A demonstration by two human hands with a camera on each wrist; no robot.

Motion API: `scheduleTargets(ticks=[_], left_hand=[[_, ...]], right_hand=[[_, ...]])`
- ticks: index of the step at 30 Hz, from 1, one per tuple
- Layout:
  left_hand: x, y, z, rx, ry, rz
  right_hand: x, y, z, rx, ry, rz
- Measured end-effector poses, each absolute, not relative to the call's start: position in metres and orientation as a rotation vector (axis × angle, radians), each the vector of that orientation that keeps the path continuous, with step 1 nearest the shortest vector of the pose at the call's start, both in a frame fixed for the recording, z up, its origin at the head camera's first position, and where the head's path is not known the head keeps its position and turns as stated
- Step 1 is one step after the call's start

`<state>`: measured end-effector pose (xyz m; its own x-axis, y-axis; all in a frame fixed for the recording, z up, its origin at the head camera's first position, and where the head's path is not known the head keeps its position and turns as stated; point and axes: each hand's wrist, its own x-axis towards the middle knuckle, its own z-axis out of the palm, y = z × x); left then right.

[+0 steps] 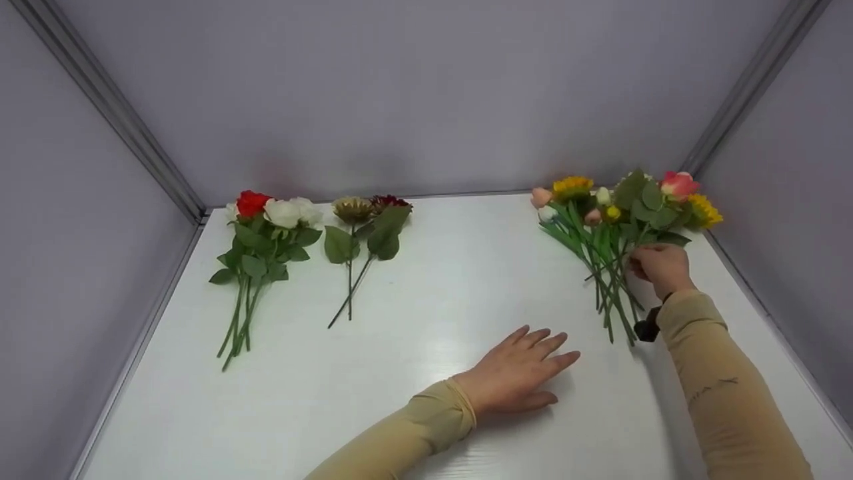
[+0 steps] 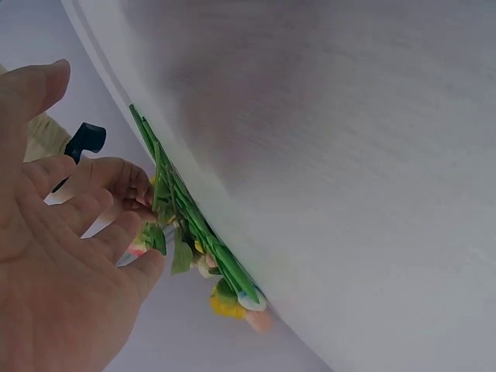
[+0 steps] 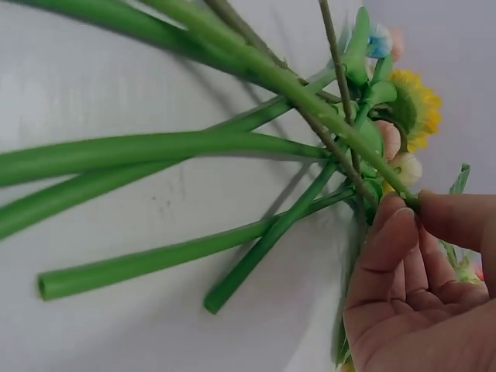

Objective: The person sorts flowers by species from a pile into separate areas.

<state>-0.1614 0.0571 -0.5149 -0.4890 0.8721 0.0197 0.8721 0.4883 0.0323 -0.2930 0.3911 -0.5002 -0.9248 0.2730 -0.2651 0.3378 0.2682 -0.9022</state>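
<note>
One stem (image 3: 260, 67) seems pinched in the right hand (image 1: 662, 267) near table edge (image 1: 736, 277); left hand (image 1: 516, 373) spreads with room.

The left arm (image 1: 393, 443) slants in from the near edge, reaching toward the far right, its tan sleeve (image 1: 436, 417) ending at the wrist. The left hand (image 1: 516, 373) has its back up, four fingers (image 1: 552, 345) spread and nearly straight, and the thumb (image 1: 538, 400) apart on the near side. The right arm (image 1: 740, 393) reaches up from the near right corner. At its end, farther off than the left, the right hand (image 1: 663, 267) pinches with thumb and forefinger, the other fingers bent inward.
</note>
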Motion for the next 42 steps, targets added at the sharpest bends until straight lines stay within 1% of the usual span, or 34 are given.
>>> scheduleTargets(ticks=[6, 10, 13, 17, 21, 25, 33, 36, 42], left_hand=[[-0.165, 0.051, -0.515, -1.540, -2.748, -0.142], [-0.172, 0.045, -0.515, -1.402, -2.836, -0.312], [-0.178, 0.037, -0.514, -1.225, -2.915, -0.563], [-0.187, 0.022, -0.511, -0.912, -2.973, -1.079], [-0.196, 0.006, -0.509, -0.590, -2.894, -1.603], [-0.204, -0.008, -0.511, -0.390, -2.756, -1.907], [-0.209, -0.018, -0.513, -0.188, -2.518, -2.250], [-0.208, -0.020, -0.513, -0.149, -2.423, -2.342], [-0.209, -0.023, -0.514, -0.105, -2.358, -2.359]], right_hand=[[-0.295, 0.381, -0.492, 0.560, 2.448, -1.828], [-0.293, 0.362, -0.478, 0.478, 2.420, -1.863], [-0.287, 0.340, -0.463, 0.384, 2.388, -1.871], [-0.282, 0.304, -0.452, 0.282, 2.344, -1.865], [-0.284, 0.268, -0.464, 0.173, 2.274, -1.917], [-0.284, 0.231, -0.474, 0.065, 2.239, -1.956], [-0.275, 0.174, -0.469, -0.040, 2.107, -2.063], [-0.273, 0.164, -0.467, -0.071, 2.076, -2.083], [-0.270, 0.155, -0.469, -0.091, 2.042, -2.090]])
